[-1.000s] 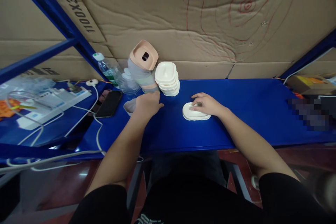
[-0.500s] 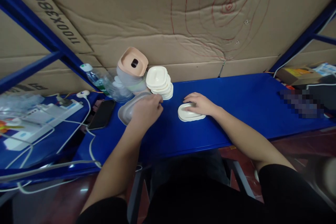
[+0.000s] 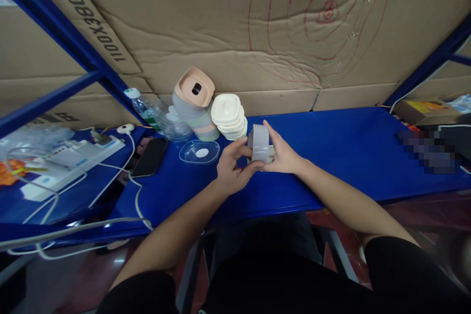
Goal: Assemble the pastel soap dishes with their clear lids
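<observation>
Above the front of the table, my left hand (image 3: 231, 169) grips a grey, shallow plastic cover (image 3: 261, 142) turned up on its side. My right hand (image 3: 286, 153) is closed on a cream-white rounded plastic piece (image 3: 271, 154), held against the far side of the cover. Most of that piece is hidden, so whether it sits inside the cover cannot be seen. Left of my hands lies a clear oval plastic lid (image 3: 189, 153) with a white oval on it. Behind stands a stack of similar cream-white pieces (image 3: 225, 109).
Left of the cream stack, pastel covers (image 3: 195, 89) are piled, a peach one on top. Beside them are stacked clear pieces (image 3: 177, 131) and a bottle (image 3: 142, 108). A phone (image 3: 150, 157), white cables and a power strip (image 3: 79, 164) lie left. Cardboard (image 3: 206, 14) walls the back.
My left hand has brought the grey cover right, uncovering the clear lid. My right hand has lifted the cream piece off the table, and the two parts now meet. The view has shifted slightly.
</observation>
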A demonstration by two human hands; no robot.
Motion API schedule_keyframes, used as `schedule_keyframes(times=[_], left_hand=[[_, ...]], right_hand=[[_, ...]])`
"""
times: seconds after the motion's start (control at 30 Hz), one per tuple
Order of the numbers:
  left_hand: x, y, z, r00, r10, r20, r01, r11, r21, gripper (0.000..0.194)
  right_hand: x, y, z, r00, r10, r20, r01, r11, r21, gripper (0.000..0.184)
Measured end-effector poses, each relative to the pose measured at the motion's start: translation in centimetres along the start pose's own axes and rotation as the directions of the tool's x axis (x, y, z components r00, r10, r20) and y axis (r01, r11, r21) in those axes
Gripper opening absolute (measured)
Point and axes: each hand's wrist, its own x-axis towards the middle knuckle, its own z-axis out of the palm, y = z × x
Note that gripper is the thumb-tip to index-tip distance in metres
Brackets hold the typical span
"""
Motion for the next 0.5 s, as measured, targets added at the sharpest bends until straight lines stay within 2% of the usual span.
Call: schedule_keyframes(times=[0.07, 0.13, 0.23, 0.3, 0.37, 0.43, 0.5], left_hand=[[0.2, -0.5, 0.0, 0.989, -0.145, 0.036, 0.146, 0.989, -0.009, 0.076], [0.5, -1.4, -0.3, 0.958, -0.275, 0.077, 0.278, 0.96, -0.038, 0.085], [1.0, -3.2, -1.0, 0.904, -0.389, 0.178, 0.41, 0.906, -0.106, 0.092], [1.1, -4.2, -1.5, 0.838, -0.458, 0.298, 0.503, 0.86, -0.092, 0.091], [1.1, -4.7, -1.6, 0.741, -0.526, 0.419, 0.583, 0.812, -0.012, 0.086], [1.1, -4.7, -1.6, 0.652, -0.579, 0.49, 0.618, 0.78, 0.1, 0.084], [1.2, -4.4, -1.5, 0.581, -0.62, 0.528, 0.607, 0.762, 0.226, 0.081]], right_hand=[[0.0, 0.3, -0.8, 0.998, 0.013, -0.057, -0.014, 1.0, -0.022, 0.14], [0.1, 0.8, -2.3, 0.996, 0.017, -0.088, -0.021, 0.998, -0.053, 0.132], [-0.1, 1.7, -5.3, 1.0, 0.025, 0.002, -0.024, 0.997, -0.069, 0.122], [-0.3, 2.4, -7.0, 0.993, 0.037, 0.11, -0.03, 0.998, -0.064, 0.115], [-0.5, 3.0, -7.9, 0.977, 0.075, 0.202, -0.062, 0.996, -0.072, 0.111], [-0.8, 3.5, -8.1, 0.952, 0.121, 0.28, -0.101, 0.991, -0.084, 0.111], [-1.0, 3.9, -7.8, 0.927, 0.145, 0.346, -0.121, 0.989, -0.089, 0.11]])
